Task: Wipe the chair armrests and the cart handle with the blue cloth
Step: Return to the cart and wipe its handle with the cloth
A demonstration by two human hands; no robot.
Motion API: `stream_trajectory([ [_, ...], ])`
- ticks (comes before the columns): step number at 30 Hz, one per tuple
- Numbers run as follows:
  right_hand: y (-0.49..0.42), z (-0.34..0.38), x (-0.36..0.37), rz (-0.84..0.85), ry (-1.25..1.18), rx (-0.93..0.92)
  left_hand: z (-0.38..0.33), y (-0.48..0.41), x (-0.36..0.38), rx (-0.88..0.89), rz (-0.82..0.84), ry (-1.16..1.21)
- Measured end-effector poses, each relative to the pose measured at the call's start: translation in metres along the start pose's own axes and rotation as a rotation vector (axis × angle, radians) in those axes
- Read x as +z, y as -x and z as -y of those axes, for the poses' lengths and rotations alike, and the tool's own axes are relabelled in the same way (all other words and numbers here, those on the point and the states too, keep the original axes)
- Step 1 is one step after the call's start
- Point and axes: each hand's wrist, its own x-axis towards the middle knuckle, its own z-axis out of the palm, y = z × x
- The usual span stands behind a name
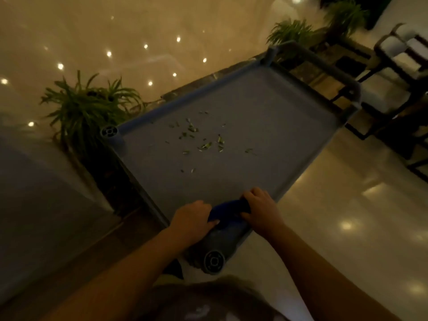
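A grey plastic cart (266,96) stands in front of me, its top tray strewn with small green leaf scraps (201,140). The blue cloth (228,213) is wrapped over the cart's near rail. My left hand (192,220) grips the cloth's left end and my right hand (260,208) grips its right end, both pressed against the rail. The cart's raised handle (324,63) is at the far end, away from my hands. Dark-framed chairs with white cushions (398,45) stand at the upper right.
Potted green plants (85,112) line the cart's left side, with more plants (291,31) beyond its far end. A glossy floor (347,205) reflecting ceiling lights lies to the right. A low ledge runs along the left.
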Motion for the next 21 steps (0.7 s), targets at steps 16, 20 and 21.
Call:
stream_trajectory([
  [16, -0.050, -0.054, 0.009, 0.334, 0.059, -0.548, -0.062, 0.001, 0.021, -0.669, -0.065, 0.062],
  [20, -0.064, -0.052, -0.001, 0.380, 0.118, -0.699, -0.090, 0.001, 0.030, -0.899, -0.204, 0.117],
  [21, -0.069, -0.052, -0.006, 0.399, 0.132, -0.733, -0.096, 0.006, 0.033, -0.927, -0.281, 0.165],
])
